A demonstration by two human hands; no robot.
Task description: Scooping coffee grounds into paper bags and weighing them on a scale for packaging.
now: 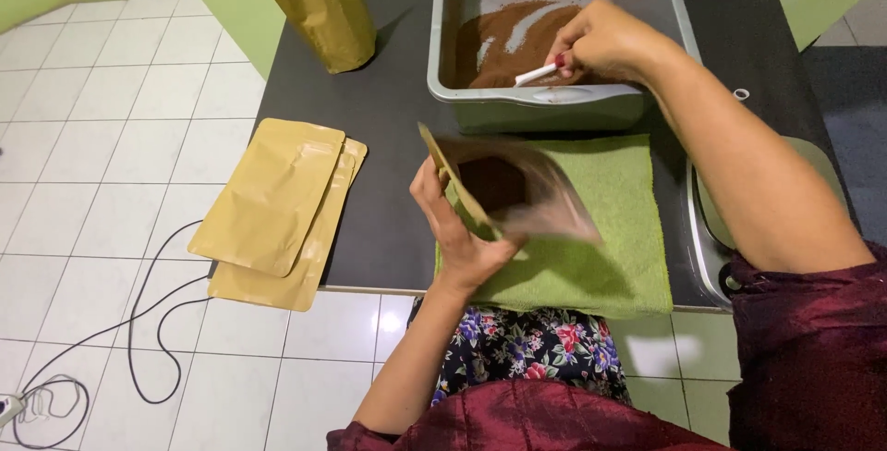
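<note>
The left hand point(457, 229) grips an open gold pouch point(504, 188) over the green towel point(610, 229), near the worktop point(388, 109) front edge. The right hand point(601, 44) pinches a white scoop point(536, 73) inside the gray tray point(545, 104) of brown powder point(517, 40). Flat pouches point(277, 211) overhang the left edge.

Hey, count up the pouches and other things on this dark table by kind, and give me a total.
Flat tan paper pouches, stacked at the table's edge: 2
Open clear-fronted pouch in the left hand: 1
Tall gold foil bag, standing: 1
Grey metal tray of brown powder: 1
White scoop in the right hand: 1
Green towel: 1
Total: 7
</note>
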